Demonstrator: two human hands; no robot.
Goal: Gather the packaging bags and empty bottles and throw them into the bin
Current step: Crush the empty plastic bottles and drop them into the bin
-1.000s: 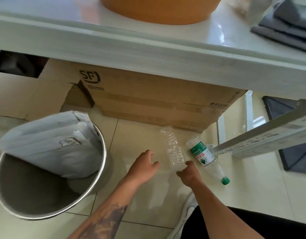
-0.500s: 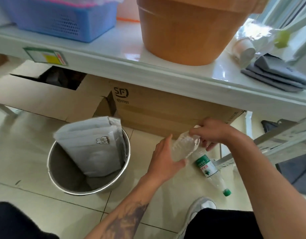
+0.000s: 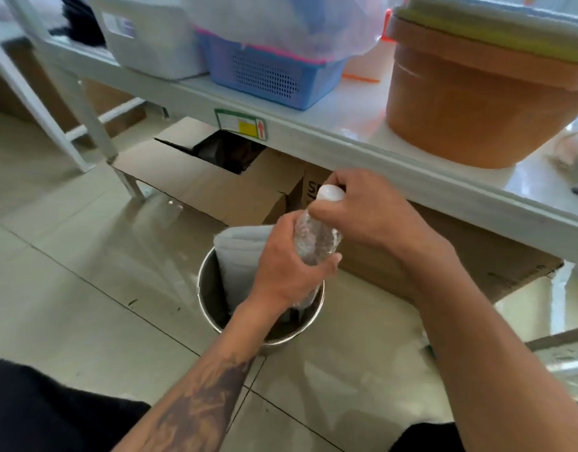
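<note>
A clear, crumpled plastic bottle (image 3: pixel 315 238) with a white cap is held upright above the metal bin (image 3: pixel 205 300). My left hand (image 3: pixel 286 267) grips its body from below. My right hand (image 3: pixel 362 210) is closed around its neck and cap. A white packaging bag (image 3: pixel 238 252) stands inside the bin, leaning on its far wall. The green-labelled bottle is hidden behind my right forearm.
A white shelf (image 3: pixel 313 138) runs overhead with an orange tub (image 3: pixel 476 102), a blue basket (image 3: pixel 268 73) and a white box (image 3: pixel 150 34). Cardboard boxes (image 3: pixel 222 187) lie under it behind the bin. Pale floor tiles (image 3: pixel 69 256) spread to the left.
Both hands lifted the clear bottle off the floor and carried it left over the bin. The view has risen, and the green-labelled bottle is now out of sight.
</note>
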